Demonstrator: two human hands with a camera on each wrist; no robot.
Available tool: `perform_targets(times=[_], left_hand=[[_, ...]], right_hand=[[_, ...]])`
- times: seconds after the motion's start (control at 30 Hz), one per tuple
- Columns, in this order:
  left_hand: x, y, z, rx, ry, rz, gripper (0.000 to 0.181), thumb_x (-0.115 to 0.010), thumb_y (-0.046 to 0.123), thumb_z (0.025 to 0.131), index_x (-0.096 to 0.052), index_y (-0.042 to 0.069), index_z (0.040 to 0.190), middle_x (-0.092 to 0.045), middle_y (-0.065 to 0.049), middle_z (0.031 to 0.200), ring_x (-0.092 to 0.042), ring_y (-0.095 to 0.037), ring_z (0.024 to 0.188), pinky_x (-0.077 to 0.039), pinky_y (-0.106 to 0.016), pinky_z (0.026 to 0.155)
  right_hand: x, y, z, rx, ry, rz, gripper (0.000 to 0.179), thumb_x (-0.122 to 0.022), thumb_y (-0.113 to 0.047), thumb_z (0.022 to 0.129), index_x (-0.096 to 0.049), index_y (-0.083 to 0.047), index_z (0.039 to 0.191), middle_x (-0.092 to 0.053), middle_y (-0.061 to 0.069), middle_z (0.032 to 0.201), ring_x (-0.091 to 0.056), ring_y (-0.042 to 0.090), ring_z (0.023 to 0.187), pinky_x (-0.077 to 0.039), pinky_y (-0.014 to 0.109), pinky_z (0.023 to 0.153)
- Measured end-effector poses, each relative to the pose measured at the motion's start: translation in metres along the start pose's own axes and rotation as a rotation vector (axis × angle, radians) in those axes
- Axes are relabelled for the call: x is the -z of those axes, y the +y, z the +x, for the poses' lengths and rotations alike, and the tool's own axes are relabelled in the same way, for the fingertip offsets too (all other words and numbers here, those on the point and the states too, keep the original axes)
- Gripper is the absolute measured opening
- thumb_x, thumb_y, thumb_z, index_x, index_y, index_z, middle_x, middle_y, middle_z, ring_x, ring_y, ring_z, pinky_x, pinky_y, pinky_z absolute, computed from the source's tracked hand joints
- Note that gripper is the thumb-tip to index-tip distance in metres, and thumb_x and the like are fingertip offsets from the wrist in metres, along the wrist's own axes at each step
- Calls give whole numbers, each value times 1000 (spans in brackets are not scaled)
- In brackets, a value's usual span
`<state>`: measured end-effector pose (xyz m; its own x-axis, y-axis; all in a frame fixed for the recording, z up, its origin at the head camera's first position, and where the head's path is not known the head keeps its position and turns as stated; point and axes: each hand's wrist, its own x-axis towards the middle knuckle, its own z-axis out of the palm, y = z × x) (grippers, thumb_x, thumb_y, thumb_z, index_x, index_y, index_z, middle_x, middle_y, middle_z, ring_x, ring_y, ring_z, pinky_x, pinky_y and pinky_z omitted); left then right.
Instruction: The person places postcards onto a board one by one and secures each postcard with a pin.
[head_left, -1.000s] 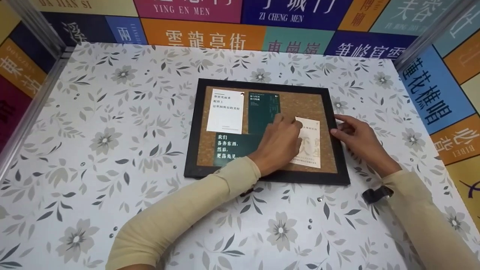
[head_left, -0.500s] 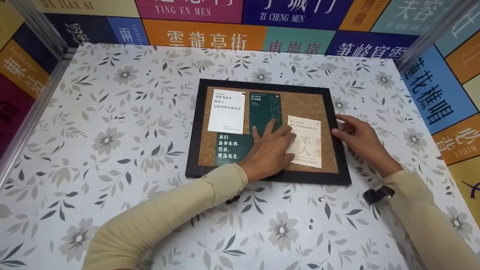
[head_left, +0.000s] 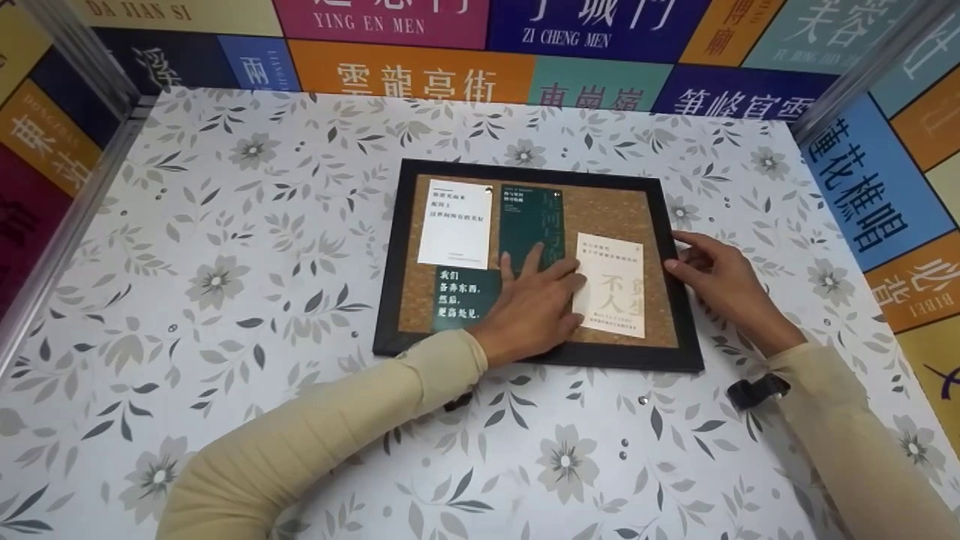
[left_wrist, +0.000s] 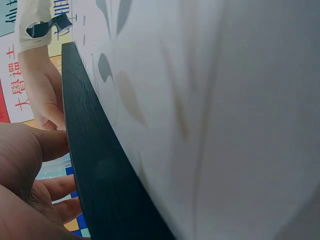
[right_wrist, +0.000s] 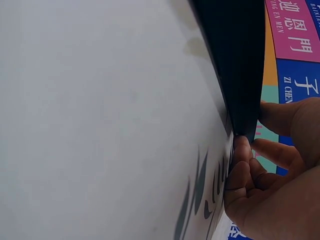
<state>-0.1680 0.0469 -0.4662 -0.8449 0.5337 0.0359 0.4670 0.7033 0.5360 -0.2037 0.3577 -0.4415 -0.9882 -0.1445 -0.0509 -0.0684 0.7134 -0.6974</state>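
Observation:
A cork board with a black frame [head_left: 682, 300] lies on the table, bearing a white card [head_left: 454, 225], an upright dark green card [head_left: 529, 217], a lower green card [head_left: 459, 298] and a beige card [head_left: 611, 289]. My left hand [head_left: 525, 307] rests over the green cards with its fingers spread, covering much of the lower one. Its fingertips reach the bottom of the upright green card. At the frame's right side, my right hand [head_left: 716, 277] grips the edge. The right wrist view shows its thumb [right_wrist: 277, 117] on the frame and other fingers curled at the lower edge.
The table [head_left: 300, 450] wears a white cover with grey flowers and leaves. Panels with coloured lettering [head_left: 409, 75] stand along the back and both sides. Bare cork [head_left: 604, 210] shows at the board's upper right.
My left hand has drawn back left from the beige card's upper left corner, its bent fingers spreading out over the green cards. The right hand stays at the frame's edge.

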Motion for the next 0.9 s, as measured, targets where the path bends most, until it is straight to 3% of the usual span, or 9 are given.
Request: perform_targets(times=[0.27, 0.57, 0.9], left_hand=[[8, 8, -6, 14, -20, 32, 48, -70, 36, 109, -64, 21, 153, -41, 2, 176, -12, -46, 168, -3, -82, 125], [24, 19, -13, 25, -54, 45, 49, -69, 34, 110, -62, 17, 155, -41, -4, 176, -13, -48, 167, -4, -81, 126], [25, 18, -14, 25, -69, 39, 50, -68, 34, 111, -60, 17, 157, -40, -4, 177, -11, -49, 168, -4, -82, 126]], right_hand=[[0, 2, 0, -26, -1, 12, 59, -66, -21, 113, -48, -3, 165, -65, 19, 122, -55, 7, 83, -48, 20, 60], [1, -4, -3, -31, 8, -10, 56, -68, -19, 112, -51, 0, 162, -69, 24, 125, -58, 6, 94, -48, 18, 69], [1, -5, -15, -7, 18, -60, 53, -70, -18, 110, -56, 2, 158, -71, 25, 123, -60, 1, 94, -48, 16, 68]])
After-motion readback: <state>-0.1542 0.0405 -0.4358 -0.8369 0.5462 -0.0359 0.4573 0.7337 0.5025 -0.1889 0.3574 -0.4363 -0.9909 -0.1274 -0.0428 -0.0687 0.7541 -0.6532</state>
